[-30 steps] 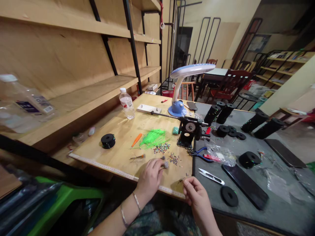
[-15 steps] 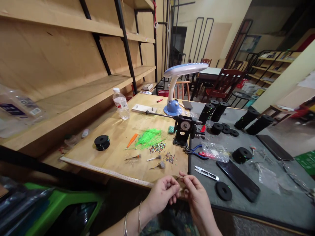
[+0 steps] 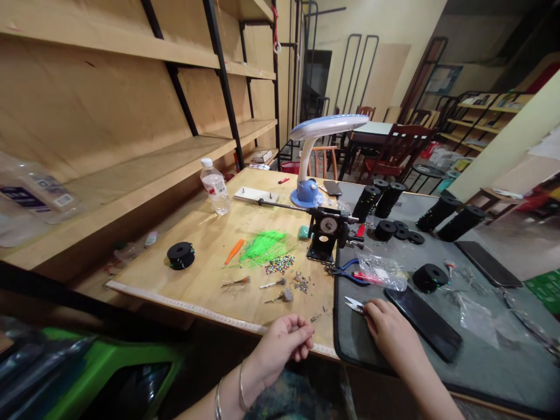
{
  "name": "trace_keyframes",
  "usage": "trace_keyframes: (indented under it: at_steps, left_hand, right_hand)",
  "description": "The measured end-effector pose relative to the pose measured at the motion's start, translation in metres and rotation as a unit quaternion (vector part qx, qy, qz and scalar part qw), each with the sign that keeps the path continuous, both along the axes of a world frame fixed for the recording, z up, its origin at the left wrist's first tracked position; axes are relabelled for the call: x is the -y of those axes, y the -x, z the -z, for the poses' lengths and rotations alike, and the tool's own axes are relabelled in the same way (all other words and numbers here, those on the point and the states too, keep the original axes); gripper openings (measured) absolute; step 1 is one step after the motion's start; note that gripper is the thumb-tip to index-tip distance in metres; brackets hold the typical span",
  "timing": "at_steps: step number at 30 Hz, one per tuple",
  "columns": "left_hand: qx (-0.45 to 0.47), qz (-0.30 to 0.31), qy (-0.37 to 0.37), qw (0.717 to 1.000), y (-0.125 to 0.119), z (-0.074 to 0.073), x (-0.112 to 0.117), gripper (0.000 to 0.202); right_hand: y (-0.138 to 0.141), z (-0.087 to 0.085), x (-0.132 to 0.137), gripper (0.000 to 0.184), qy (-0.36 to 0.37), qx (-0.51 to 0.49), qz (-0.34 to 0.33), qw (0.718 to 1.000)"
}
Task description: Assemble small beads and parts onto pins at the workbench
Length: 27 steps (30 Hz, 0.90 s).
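Observation:
My left hand point(image 3: 284, 339) is closed in a pinch in front of the table's near edge, and anything between its fingertips is too small to make out. My right hand point(image 3: 391, 332) has its fingers closed over the handle end of silver thread snips point(image 3: 354, 304), whose blades point left on the grey mat point(image 3: 367, 356). Just beyond the left hand, small loose metal pieces point(image 3: 315, 318) lie on the wood. Farther in are bristly bundles point(image 3: 285, 296), tiny coloured beads point(image 3: 281, 264) and bright green thin strands point(image 3: 265, 246).
A black winding device point(image 3: 324, 233) with a long rod stands mid-table before a blue-and-white lamp point(image 3: 306, 191). Blue-handled pliers point(image 3: 350, 272), a black phone point(image 3: 424, 324) and black spools point(image 3: 430, 276) lie on the mat. An orange-handled tool point(image 3: 234, 252) and water bottle point(image 3: 215, 186) are left.
My right hand has parted from the left and moved right onto the thread snips, covering their handle and the black disc near them. My left hand has stayed almost in place, still pinched.

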<state>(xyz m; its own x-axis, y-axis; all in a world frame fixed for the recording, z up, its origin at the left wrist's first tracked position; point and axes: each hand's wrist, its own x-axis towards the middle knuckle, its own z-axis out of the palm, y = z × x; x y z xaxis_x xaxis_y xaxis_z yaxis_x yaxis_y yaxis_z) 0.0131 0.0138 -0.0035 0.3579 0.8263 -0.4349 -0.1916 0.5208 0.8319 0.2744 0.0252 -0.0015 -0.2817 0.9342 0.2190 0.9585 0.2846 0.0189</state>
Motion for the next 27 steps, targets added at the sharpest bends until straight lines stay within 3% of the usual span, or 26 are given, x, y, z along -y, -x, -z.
trace_keyframes:
  at_steps: [5, 11, 15, 18, 22, 27]
  left_hand:
    - [-0.017, -0.035, -0.043, 0.998, 0.011, -0.004, -0.003, 0.041]
    - [-0.063, -0.07, -0.094, 0.991, 0.021, -0.007, -0.007, 0.038]
    - [-0.064, -0.079, -0.091, 0.991, 0.022, -0.011, -0.007, 0.038]
    - [-0.056, -0.083, -0.087, 0.991, 0.023, -0.015, -0.007, 0.036]
    - [-0.054, -0.094, -0.088, 0.99, 0.028, -0.018, -0.009, 0.036]
    - [-0.041, -0.122, -0.083, 0.988, 0.035, -0.024, -0.016, 0.036]
  right_hand:
    - [0.003, -0.003, -0.001, 0.015, -0.039, 0.017, 0.015, 0.999]
    - [0.006, -0.019, 0.011, 0.011, -0.1, -0.196, 0.07, 0.973]
    - [0.004, -0.032, 0.013, 0.02, -0.027, -0.322, 0.139, 0.936]
    - [-0.002, -0.036, 0.011, 0.018, 0.048, -0.286, 0.172, 0.941]
    - [-0.011, -0.035, 0.009, 0.01, 0.07, -0.227, 0.159, 0.958]
    - [-0.018, -0.032, 0.003, 0.002, 0.103, -0.287, 0.134, 0.943]
